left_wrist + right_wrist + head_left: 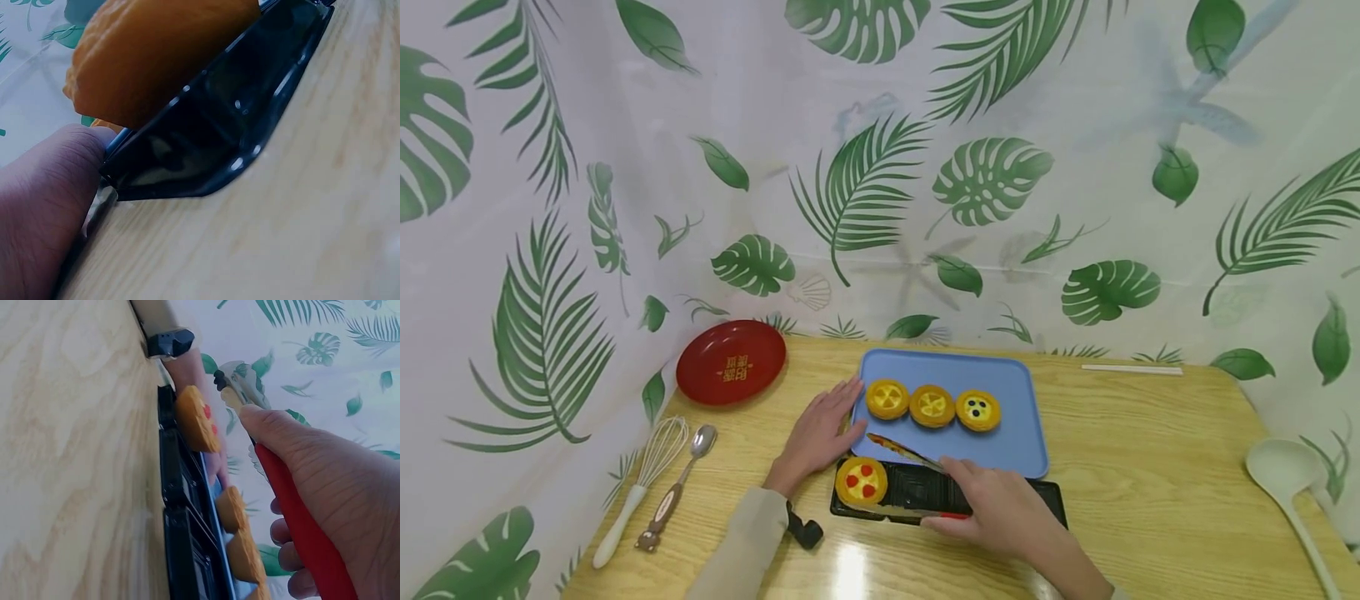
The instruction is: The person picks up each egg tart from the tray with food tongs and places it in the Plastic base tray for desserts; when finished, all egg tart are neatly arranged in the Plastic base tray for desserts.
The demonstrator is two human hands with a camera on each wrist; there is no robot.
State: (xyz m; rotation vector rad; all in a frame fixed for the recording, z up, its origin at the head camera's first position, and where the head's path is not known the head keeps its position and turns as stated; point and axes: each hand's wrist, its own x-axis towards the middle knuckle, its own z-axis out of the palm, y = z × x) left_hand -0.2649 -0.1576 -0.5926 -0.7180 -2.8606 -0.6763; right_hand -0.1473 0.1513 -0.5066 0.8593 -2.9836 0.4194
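1. We're working on a wooden table (pixel 1135 442), with everything below sitting on it.
2. We're seeing a blue tray (pixel 1018 437) carrying three tarts (pixel 932 406). Our left hand (pixel 823 425) is resting at its left edge, fingers stretched out, gripping nothing.
3. Just in front, a black tray (pixel 917 485) is lying with bare compartments showing.
4. Our right hand (pixel 1000 504) is wrapping around the red-handled tongs (pixel 294 506). Their arms are standing well apart, one looking to be on either side of the red-dotted tart (pixel 861 481); we're not able to tell if they're touching it.
5. That tart's sitting in the black tray's left-end compartment, so we're guessing we're seating it there. Next move's probably calling for lifting the spread tongs clear without dragging it, then lining up on another tart.
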